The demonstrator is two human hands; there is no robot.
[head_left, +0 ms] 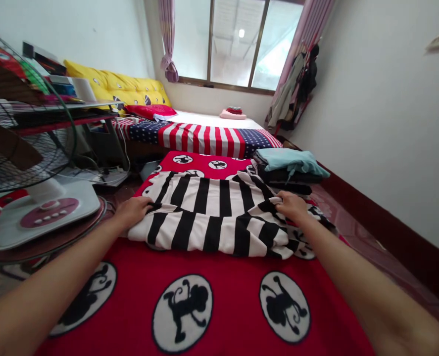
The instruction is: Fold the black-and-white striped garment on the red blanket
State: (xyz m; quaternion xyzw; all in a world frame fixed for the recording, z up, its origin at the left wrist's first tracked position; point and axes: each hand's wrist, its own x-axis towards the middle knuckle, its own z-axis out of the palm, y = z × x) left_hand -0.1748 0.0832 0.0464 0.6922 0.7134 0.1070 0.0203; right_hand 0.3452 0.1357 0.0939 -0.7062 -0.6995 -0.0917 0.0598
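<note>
Your left hand [134, 211] and right hand [292, 205] pinch the striped cloth [199, 231] at opposite sides — uneven pulling could skew its fold, worsening the right-end rumples.

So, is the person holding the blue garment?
No, the left hand and right hand grip the striped garment; the blue garment lies on a dark pile.

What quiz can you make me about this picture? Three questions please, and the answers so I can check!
1. What are the left hand and right hand both holding?
A) a red pillow
B) a striped cloth
C) a pink curtain
2. True or false: the fan stands on the person's left.
3. What colour is the top garment on the pile?

Key: 1 B; 2 true; 3 light blue.
</note>
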